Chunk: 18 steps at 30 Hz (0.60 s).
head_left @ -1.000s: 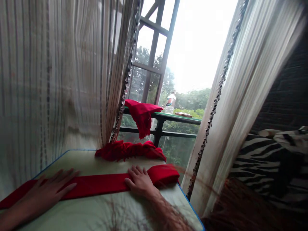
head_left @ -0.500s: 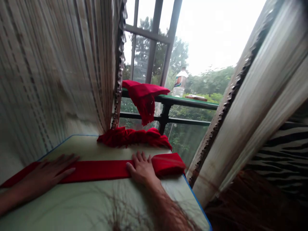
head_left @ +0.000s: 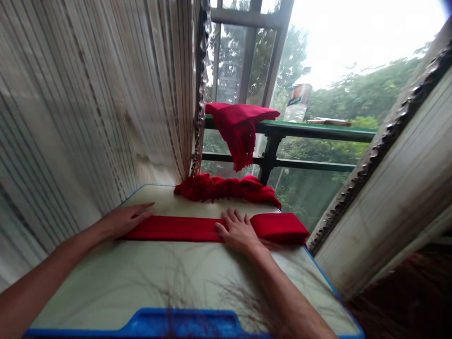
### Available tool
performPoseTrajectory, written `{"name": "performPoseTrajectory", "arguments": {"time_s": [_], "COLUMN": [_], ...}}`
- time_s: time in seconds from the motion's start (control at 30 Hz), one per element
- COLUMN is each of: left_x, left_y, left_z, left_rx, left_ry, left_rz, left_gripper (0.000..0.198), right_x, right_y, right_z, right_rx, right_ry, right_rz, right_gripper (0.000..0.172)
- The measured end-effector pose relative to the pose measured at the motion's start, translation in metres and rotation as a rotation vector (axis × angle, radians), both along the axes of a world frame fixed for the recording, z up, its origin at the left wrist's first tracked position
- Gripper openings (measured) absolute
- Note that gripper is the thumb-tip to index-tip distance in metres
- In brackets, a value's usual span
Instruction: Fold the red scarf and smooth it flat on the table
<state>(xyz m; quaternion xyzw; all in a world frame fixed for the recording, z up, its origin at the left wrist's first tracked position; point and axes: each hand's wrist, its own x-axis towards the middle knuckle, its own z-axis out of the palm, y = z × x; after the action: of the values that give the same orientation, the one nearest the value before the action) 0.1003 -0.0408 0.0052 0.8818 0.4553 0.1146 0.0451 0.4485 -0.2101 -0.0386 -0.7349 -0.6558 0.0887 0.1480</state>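
A long red scarf (head_left: 176, 229) lies folded in a flat strip across the pale table (head_left: 148, 287), its right end doubled over into a thicker fold (head_left: 280, 224). My left hand (head_left: 123, 219) rests flat and open on the strip's left end. My right hand (head_left: 240, 230) lies flat, fingers apart, on the strip beside the thick fold. A second red scarf (head_left: 226, 188) sits bunched at the table's far edge. A third red scarf (head_left: 240, 125) hangs over the green railing (head_left: 318, 132).
A striped curtain (head_left: 88, 103) hangs close on the left and another curtain (head_left: 399, 179) on the right. A plastic bottle (head_left: 296, 101) and a flat object (head_left: 328, 122) stand on the railing. The table has a blue rim (head_left: 183, 322) near me.
The view has shifted back and down, showing more of the table and its blue near rim. My left hand now lies at the strip's left end. My right hand stays pressed on it.
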Motion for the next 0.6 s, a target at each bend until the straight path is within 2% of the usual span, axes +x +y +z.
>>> {"name": "performPoseTrajectory", "arguments": {"time_s": [0.13, 0.23, 0.3, 0.4, 0.5, 0.6], "left_x": [0.033, 0.077, 0.109, 0.147, 0.163, 0.163], "left_y": [0.014, 0.020, 0.011, -0.019, -0.051, -0.069], "left_z": [0.031, 0.037, 0.030, 0.007, -0.019, -0.032], "left_rx": [-0.024, -0.053, -0.089, -0.141, -0.166, -0.172], "left_ry": [-0.195, -0.264, -0.257, -0.186, -0.107, 0.020], "left_rz": [-0.113, -0.210, -0.294, -0.451, -0.530, -0.572], "left_gripper": [0.082, 0.079, 0.070, 0.057, 0.060, 0.068], "right_x": [-0.001, -0.003, -0.003, -0.002, 0.000, 0.002], "right_y": [-0.002, -0.003, -0.003, -0.003, -0.001, -0.001], "right_z": [0.003, 0.006, 0.007, 0.006, 0.004, 0.001], "right_rx": [-0.031, -0.066, -0.076, -0.083, -0.090, -0.088], "right_ry": [-0.029, -0.053, -0.069, -0.084, -0.089, -0.090], "right_rz": [-0.014, -0.025, -0.032, -0.045, -0.049, -0.048], "right_gripper": [0.074, 0.074, 0.074, 0.074, 0.073, 0.073]}}
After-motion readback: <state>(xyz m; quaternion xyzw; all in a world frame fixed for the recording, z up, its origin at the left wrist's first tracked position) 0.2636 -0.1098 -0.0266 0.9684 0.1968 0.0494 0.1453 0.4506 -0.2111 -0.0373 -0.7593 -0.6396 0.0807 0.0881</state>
